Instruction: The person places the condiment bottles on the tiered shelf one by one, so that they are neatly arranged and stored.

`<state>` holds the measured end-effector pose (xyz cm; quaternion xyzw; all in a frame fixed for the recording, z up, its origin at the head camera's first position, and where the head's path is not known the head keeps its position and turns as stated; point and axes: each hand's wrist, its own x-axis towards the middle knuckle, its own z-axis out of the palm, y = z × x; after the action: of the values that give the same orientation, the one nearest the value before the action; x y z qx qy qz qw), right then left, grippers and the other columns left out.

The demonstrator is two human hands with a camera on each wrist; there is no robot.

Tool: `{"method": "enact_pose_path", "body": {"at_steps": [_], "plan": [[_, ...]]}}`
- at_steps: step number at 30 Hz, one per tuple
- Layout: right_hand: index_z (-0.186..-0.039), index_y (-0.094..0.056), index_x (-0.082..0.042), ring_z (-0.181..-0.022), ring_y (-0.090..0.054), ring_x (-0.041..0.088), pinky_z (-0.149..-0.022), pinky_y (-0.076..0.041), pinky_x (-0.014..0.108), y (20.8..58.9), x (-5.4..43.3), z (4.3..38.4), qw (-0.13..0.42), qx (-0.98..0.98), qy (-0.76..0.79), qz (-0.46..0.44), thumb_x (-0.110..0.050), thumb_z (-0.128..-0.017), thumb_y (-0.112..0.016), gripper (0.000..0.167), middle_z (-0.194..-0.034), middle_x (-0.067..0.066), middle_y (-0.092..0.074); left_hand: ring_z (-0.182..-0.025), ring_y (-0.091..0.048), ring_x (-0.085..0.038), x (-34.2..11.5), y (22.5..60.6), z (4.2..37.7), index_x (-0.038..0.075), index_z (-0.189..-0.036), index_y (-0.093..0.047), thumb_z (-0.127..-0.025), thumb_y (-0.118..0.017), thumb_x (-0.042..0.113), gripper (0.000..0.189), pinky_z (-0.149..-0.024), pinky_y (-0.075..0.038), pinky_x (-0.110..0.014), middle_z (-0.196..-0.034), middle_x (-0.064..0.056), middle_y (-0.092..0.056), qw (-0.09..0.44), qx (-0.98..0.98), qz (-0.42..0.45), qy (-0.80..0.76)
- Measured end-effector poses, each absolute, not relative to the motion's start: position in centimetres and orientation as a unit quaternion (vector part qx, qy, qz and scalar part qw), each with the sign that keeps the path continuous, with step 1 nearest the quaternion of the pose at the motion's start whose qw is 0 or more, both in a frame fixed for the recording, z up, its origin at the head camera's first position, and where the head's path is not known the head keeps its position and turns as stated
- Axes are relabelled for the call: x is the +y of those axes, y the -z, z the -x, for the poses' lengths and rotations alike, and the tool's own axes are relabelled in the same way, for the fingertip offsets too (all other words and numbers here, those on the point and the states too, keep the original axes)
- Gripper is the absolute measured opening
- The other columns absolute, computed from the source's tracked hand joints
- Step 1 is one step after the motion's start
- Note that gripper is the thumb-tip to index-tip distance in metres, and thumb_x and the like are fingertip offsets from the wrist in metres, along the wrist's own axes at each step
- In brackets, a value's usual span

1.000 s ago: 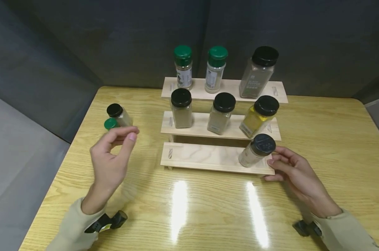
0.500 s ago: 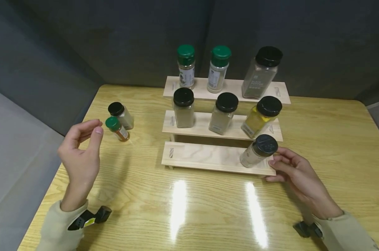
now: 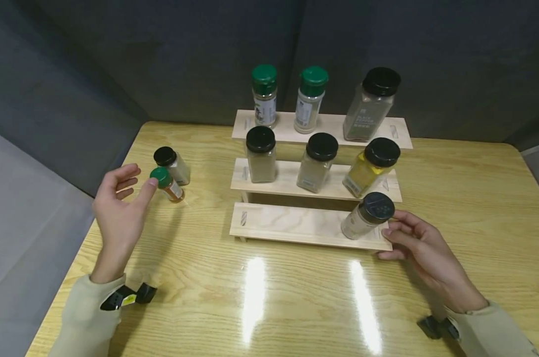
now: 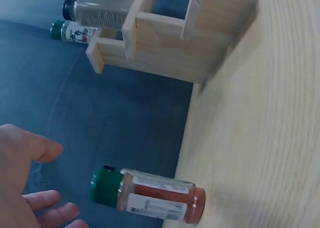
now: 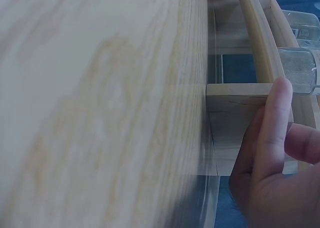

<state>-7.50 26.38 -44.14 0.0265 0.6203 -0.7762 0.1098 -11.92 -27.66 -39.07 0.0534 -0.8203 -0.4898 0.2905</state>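
Note:
My left hand (image 3: 122, 213), thumb and fingers spread apart, is just left of a small green-capped spice jar (image 3: 174, 191) with reddish contents. In the left wrist view that hand (image 4: 22, 183) faces the jar's green cap with a gap between. Behind this jar stands a black-capped jar (image 3: 179, 170) of pale powder. A three-tier wooden spice rack (image 3: 291, 221) is at centre. My right hand (image 3: 430, 260) grips the right end of its lowest shelf, thumb at the front edge, beside a dark-capped shaker (image 3: 356, 224). Some right fingers are hidden behind the shelf end.
On the top shelf are two green-capped jars (image 3: 265, 109) and a tall black pepper jar (image 3: 366, 116). Three black-capped jars (image 3: 313, 171) line the middle shelf, the rightmost yellow. A dark partition (image 3: 207, 59) rises behind the table (image 3: 296, 307).
My left hand first moved left, off the green-capped jar in view, then its fingers spread and it came slightly back toward the jar. My right hand stays at the rack.

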Motion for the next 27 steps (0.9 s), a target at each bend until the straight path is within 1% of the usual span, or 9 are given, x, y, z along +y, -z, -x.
{"method": "enact_pose_path", "body": {"at_steps": [5, 7, 12, 15, 18, 24, 27], "plan": [[-0.127, -0.069, -0.014, -0.096, -0.069, 0.014, -0.073, -0.071, 0.038, 44.2, 26.4, 7.4, 0.109, 0.618, 0.778, -0.024, 0.017, -0.107, -0.053, 0.040, -0.107, 0.005, -0.066, -0.119, -0.059, -0.022, -28.1, 39.6, 12.5, 0.000, -0.143, -0.066, -0.096, -0.084, 0.015, 0.053, -0.096, -0.048, -0.028, -0.137, -0.006, -0.068, 0.246, -0.841, -0.077, 0.476], [-0.127, -0.070, -0.014, -0.096, -0.068, 0.014, -0.073, -0.071, 0.038, 44.2, 26.4, 7.4, 0.108, 0.618, 0.778, -0.024, 0.017, -0.107, -0.053, 0.040, -0.107, 0.005, -0.066, -0.121, -0.058, -0.022, -28.1, 39.8, 12.7, 0.001, -0.145, -0.064, -0.095, -0.085, 0.017, 0.057, -0.097, -0.048, -0.029, -0.140, -0.007, -0.067, 0.230, -0.848, -0.083, 0.471], [-0.127, -0.069, -0.014, -0.096, -0.068, 0.014, -0.073, -0.071, 0.037, 44.2, 26.4, 7.4, 0.108, 0.624, 0.773, -0.026, 0.016, -0.107, -0.054, 0.039, -0.108, 0.005, -0.066, -0.123, -0.058, -0.026, -27.9, 40.3, 13.1, 0.001, -0.148, -0.062, -0.094, -0.088, 0.019, 0.062, -0.096, -0.047, -0.030, -0.142, -0.010, -0.066, 0.206, -0.857, -0.092, 0.463], [-0.128, -0.068, -0.013, -0.096, -0.067, 0.014, -0.074, -0.071, 0.037, 44.1, 26.4, 7.4, 0.109, 0.626, 0.772, -0.029, 0.016, -0.107, -0.054, 0.038, -0.108, 0.006, -0.065, -0.121, -0.061, -0.029, -27.6, 40.4, 13.3, -0.001, -0.146, -0.063, -0.093, -0.088, 0.017, 0.060, -0.094, -0.048, -0.030, -0.139, -0.013, -0.068, 0.207, -0.859, -0.088, 0.460], [-0.128, -0.068, -0.014, -0.097, -0.067, 0.014, -0.074, -0.071, 0.037, 44.1, 26.4, 7.4, 0.108, 0.627, 0.771, -0.028, 0.016, -0.107, -0.054, 0.038, -0.109, 0.006, -0.065, -0.116, -0.063, -0.029, -27.4, 40.5, 13.5, -0.003, -0.143, -0.065, -0.093, -0.087, 0.014, 0.057, -0.092, -0.049, -0.031, -0.136, -0.016, -0.069, 0.214, -0.861, -0.080, 0.454], [-0.128, -0.069, -0.014, -0.097, -0.067, 0.014, -0.073, -0.071, 0.037, 44.1, 26.3, 7.4, 0.106, 0.627, 0.772, -0.025, 0.015, -0.107, -0.054, 0.039, -0.109, 0.006, -0.066, -0.110, -0.063, -0.025, -27.2, 40.8, 13.7, -0.003, -0.142, -0.067, -0.094, -0.086, 0.011, 0.053, -0.090, -0.050, -0.031, -0.127, -0.019, -0.069, 0.218, -0.864, -0.077, 0.448], [-0.128, -0.070, -0.015, -0.096, -0.067, 0.014, -0.073, -0.071, 0.037, 44.1, 26.3, 7.4, 0.106, 0.627, 0.771, -0.027, 0.015, -0.108, -0.054, 0.039, -0.109, 0.006, -0.067, -0.109, -0.063, -0.024, -27.3, 40.9, 13.8, -0.002, -0.142, -0.067, -0.095, -0.086, 0.012, 0.053, -0.090, -0.050, -0.030, -0.125, -0.019, -0.069, 0.220, -0.864, -0.079, 0.446]]}}
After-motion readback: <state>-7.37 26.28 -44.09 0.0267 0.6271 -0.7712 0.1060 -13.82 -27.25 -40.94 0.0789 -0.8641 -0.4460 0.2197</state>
